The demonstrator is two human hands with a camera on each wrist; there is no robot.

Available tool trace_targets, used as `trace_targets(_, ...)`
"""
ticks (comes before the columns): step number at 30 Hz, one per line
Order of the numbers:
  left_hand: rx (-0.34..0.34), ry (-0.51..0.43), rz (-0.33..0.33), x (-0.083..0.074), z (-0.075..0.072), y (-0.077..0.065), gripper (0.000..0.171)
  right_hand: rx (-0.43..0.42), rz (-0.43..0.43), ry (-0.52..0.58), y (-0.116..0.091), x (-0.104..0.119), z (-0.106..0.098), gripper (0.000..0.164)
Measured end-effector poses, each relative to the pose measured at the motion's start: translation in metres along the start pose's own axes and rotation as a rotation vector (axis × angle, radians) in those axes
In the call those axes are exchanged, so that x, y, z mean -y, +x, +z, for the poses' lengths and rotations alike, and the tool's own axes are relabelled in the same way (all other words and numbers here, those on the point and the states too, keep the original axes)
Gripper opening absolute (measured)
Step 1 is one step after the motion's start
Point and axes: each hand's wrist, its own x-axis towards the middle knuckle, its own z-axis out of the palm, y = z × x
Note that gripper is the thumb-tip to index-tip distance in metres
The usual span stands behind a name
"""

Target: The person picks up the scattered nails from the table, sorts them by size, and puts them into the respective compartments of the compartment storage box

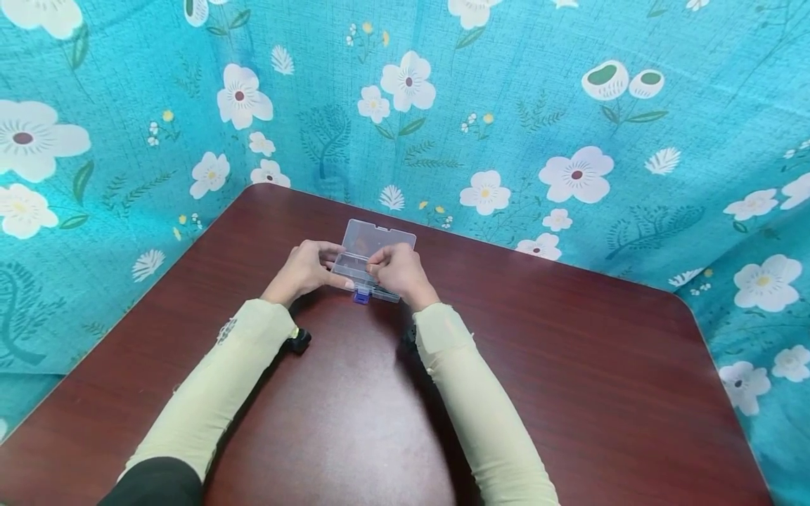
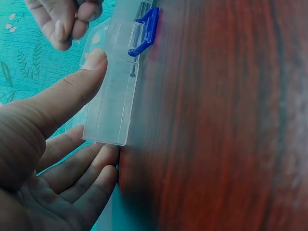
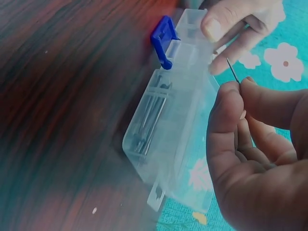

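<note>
A clear plastic compartment box (image 1: 350, 266) stands on the table with its lid (image 1: 363, 235) raised at the back. My left hand (image 1: 306, 270) holds the box at its left end, thumb (image 2: 77, 89) over the top edge and fingers by the end wall. My right hand (image 1: 400, 273) is above the box's right half, pinching a thin, dark needle-like metal piece (image 3: 233, 71) between thumb and forefinger. Several slim metal pieces (image 3: 155, 115) lie in a front compartment. A blue latch (image 3: 164, 41) hangs open on the front side.
The dark red wooden table (image 1: 601, 365) extends to both sides and toward me. A turquoise floral curtain (image 1: 506, 126) hangs behind its back edge and along the sides. Dark wrist cameras (image 1: 297, 341) sit under my sleeves.
</note>
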Motion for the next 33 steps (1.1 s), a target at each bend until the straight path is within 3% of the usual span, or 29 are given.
trace_targets(6,0.002,0.022,0.000,0.001,0.003,0.002,0.080,-0.003,-0.035,-0.085,0.002,0.002,0.006,0.007)
trace_targets(14,-0.007,0.015,0.009,0.000,0.004,0.002,0.079,0.000,-0.046,-0.085,0.003,0.003,0.008,0.005)
trace_targets(21,0.002,0.005,0.002,0.004,0.005,-0.002,0.079,0.053,-0.040,-0.046,-0.002,-0.002,0.010,0.003)
trace_targets(33,-0.011,0.018,-0.004,0.001,0.002,-0.002,0.081,0.048,-0.028,-0.038,-0.014,-0.015,-0.010,0.003)
